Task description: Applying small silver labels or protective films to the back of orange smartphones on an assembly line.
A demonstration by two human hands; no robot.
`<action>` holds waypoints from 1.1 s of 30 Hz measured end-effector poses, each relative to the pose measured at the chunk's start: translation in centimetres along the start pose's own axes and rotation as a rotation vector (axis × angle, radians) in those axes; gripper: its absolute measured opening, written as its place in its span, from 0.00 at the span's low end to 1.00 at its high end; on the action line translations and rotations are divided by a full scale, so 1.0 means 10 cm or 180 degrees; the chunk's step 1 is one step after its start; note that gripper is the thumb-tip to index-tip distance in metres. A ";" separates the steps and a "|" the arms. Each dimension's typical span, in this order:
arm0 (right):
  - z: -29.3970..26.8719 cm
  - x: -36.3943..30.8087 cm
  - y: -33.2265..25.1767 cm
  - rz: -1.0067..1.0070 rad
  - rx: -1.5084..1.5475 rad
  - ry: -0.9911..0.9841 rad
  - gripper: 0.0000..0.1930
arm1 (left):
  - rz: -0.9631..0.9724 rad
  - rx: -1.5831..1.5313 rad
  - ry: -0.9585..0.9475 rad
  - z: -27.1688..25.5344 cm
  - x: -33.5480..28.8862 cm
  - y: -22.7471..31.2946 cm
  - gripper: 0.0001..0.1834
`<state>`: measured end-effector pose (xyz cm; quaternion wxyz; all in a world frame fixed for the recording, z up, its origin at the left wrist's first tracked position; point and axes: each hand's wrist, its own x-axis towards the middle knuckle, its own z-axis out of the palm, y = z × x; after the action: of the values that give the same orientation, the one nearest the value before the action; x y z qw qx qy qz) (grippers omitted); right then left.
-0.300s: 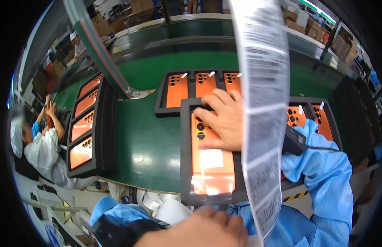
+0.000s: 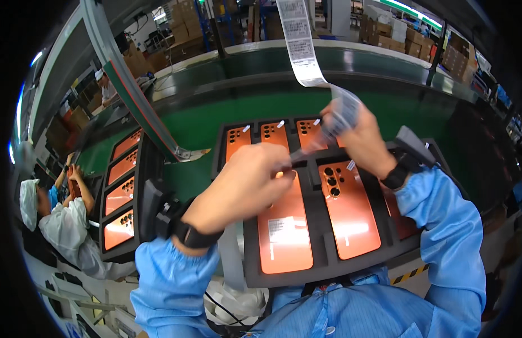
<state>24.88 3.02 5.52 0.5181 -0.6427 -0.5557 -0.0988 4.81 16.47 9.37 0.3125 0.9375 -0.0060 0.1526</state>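
My left hand (image 2: 247, 180) is closed above the near phone tray, pinching one end of a blurred translucent strip (image 2: 312, 147). At the strip's other end, my right hand (image 2: 362, 138) grips a long strip of printed labels (image 2: 300, 48) that rises away at the back. Whether both strips are one piece is unclear. Beneath my left hand lies an orange phone (image 2: 289, 250), back up, with a small white label (image 2: 280, 230) on it; the hand hides part of its cameras. A second orange phone (image 2: 354, 219) lies beside it in the black foam tray (image 2: 327, 260).
A further foam tray (image 2: 220, 143) with orange phones stands behind. To the left, stacked trays (image 2: 145, 169) hold more phones, near a metal post (image 2: 140, 107). A co-worker (image 2: 69, 225) sits at far left. White crumpled material (image 2: 235, 301) lies below the green bench edge.
My right hand has left the labelled phone and moved up and back. My left hand has risen from the lower edge over the tray. The label strip has swung away from the camera.
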 end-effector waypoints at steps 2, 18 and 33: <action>-0.20 0.07 -0.10 -0.0313 -0.0320 0.0503 0.05 | -0.0343 -0.0379 0.0013 -0.03 0.06 -0.08 0.06; 0.17 -0.40 -0.82 -0.0970 0.0700 -0.0270 0.13 | -0.1466 -0.2959 -0.0615 0.13 -0.48 0.37 0.17; 0.13 -0.41 -0.83 -0.2898 -0.0919 0.0420 0.13 | -0.1508 -0.4812 0.0967 0.42 -0.40 0.54 0.26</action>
<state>16.05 0.28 6.66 0.3617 -0.3918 -0.7272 -0.4323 1.62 9.28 8.18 0.8837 0.4178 0.1339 0.1628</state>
